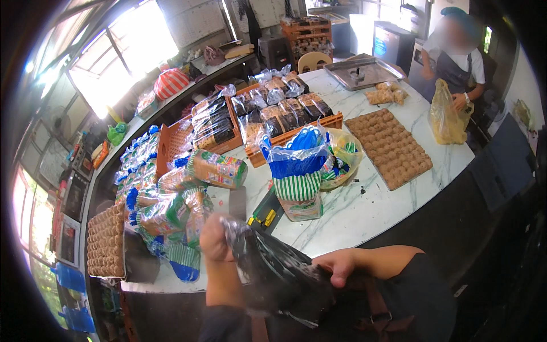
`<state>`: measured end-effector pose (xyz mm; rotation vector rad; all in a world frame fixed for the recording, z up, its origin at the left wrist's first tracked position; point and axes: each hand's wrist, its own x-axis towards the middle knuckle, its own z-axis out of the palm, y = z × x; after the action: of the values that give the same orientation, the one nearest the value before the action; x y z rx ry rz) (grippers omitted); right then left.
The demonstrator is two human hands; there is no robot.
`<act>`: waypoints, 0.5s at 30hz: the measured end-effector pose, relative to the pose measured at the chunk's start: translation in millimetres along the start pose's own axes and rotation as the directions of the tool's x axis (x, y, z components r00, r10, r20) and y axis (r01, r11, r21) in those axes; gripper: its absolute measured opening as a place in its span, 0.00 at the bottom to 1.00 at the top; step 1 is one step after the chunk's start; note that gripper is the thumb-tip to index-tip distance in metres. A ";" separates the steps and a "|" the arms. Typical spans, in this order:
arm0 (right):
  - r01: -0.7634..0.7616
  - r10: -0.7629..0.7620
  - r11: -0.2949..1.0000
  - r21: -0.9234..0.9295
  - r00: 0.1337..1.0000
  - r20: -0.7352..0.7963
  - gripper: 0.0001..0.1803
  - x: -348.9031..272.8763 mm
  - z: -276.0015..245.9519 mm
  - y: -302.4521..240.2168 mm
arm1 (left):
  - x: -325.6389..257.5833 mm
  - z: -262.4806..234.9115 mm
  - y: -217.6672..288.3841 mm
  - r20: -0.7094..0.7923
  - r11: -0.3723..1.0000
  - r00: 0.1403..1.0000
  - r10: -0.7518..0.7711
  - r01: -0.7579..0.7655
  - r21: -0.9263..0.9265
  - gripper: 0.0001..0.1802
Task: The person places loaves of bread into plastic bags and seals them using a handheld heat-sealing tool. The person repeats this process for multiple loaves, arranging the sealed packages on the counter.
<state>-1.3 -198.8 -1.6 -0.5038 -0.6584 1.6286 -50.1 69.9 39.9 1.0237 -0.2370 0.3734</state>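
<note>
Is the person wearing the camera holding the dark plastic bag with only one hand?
No: the left hand grips the top of the dark plastic bag while the right hand holds its lower side.

The clear bag (pixel 273 268) at the lower middle of the frame is smeared by motion, so its contents cannot be told. It covers the fingers of the left hand (pixel 215 239) and part of the right hand (pixel 337 265). Both forearms run off the bottom edge. The tray of biscuits (pixel 105 242) at the lower left bends into the dark rim. At the upper right, a person's face is blurred, and their yellow bag (pixel 445 114) hides its load.
</note>
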 end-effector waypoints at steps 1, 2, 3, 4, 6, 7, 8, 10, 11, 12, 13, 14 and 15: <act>0.097 -0.108 0.991 -0.091 0.987 -0.119 0.45 -3.0 2.5 -0.9 | -1.3 -2.3 6.7 0.097 1.000 0.995 0.004 -0.004 -0.003 0.18; 0.236 -0.251 0.967 -0.096 0.946 -0.205 0.44 -7.0 4.2 -4.6 | 4.7 -8.0 11.0 0.353 0.987 0.922 -0.157 0.160 0.021 0.17; 0.337 -0.312 0.941 -0.002 0.868 -0.385 0.44 -11.8 6.5 -8.3 | 9.8 -13.9 14.6 0.528 0.951 0.792 -0.307 0.241 0.193 0.17; 0.505 -0.337 0.841 0.194 0.770 -0.542 0.44 -22.7 10.1 -13.8 | 19.7 -20.3 14.3 0.629 0.895 0.646 -0.433 0.226 0.384 0.16; 0.531 -0.500 0.839 -0.123 0.660 -0.561 0.40 -31.7 10.5 -24.1 | 18.0 -20.7 -1.3 0.492 0.693 0.540 -0.683 0.267 0.670 0.14; 0.539 -0.576 0.805 -0.249 0.606 -0.549 0.39 -32.5 9.8 -27.5 | 20.4 -22.8 -2.6 0.554 0.825 0.645 -0.526 0.231 0.515 0.11; 0.371 -0.473 0.881 -0.295 0.729 -0.494 0.33 -30.9 8.6 -29.9 | 20.1 -20.4 -7.5 0.597 0.903 0.701 -0.390 0.165 0.396 0.08; 0.049 -0.213 0.926 -0.375 0.887 -0.410 0.23 -16.3 2.3 -33.4 | 20.8 -10.9 -14.5 0.453 0.971 0.885 -0.106 0.190 -0.143 0.07; 0.056 -0.164 0.958 -0.280 0.911 -0.378 0.22 -2.9 0.4 -31.6 | 21.2 -3.6 -17.9 0.275 0.878 0.961 0.035 0.102 -0.467 0.08; 0.055 -0.117 0.981 -0.187 0.933 -0.340 0.20 12.2 -1.7 -29.8 | 22.4 3.4 -19.8 0.250 0.861 0.968 0.022 0.109 -0.497 0.10; -0.011 -0.014 0.996 -0.085 0.959 -0.282 0.20 18.0 -4.9 -33.9 | 26.6 10.4 -22.2 0.179 0.812 0.983 0.034 0.078 -0.579 0.12; 0.056 -0.171 0.928 -0.368 0.943 -0.286 0.19 18.9 -7.7 -38.8 | 30.4 16.5 -23.3 0.169 0.786 0.985 0.038 0.075 -0.614 0.13; 0.064 -0.262 0.794 -0.604 0.934 -0.244 0.18 16.5 -11.0 -47.0 | 41.3 17.3 -20.5 0.162 0.766 0.987 0.008 0.098 -0.635 0.15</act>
<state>38.0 -176.8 22.3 -1.1085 -0.9369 1.1139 -4.4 53.3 47.4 0.3693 -0.4468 0.1410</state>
